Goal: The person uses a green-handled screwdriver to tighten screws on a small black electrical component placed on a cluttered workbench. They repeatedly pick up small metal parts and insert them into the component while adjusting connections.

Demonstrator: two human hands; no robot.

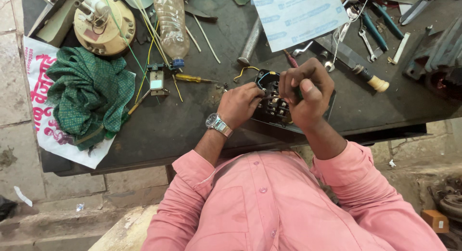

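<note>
A small black electrical part (pixel 272 106) with metal contacts and thin wires sits on the dark workbench (pixel 192 130) near its front edge. My left hand (pixel 240 104), with a metal wristwatch on the wrist, grips the part's left side. My right hand (pixel 308 92) is closed around a thin tool with a dark green handle, its tip down among the part's contacts. Both sleeves are pink.
A green patterned cloth (pixel 89 94) lies at the left on a white printed bag. A round cream device (pixel 103 25), a clear plastic bottle (pixel 171 22), a yellow screwdriver (pixel 192 78), a white sheet (pixel 296 15), spanners, pliers and a metal rod crowd the bench's far side.
</note>
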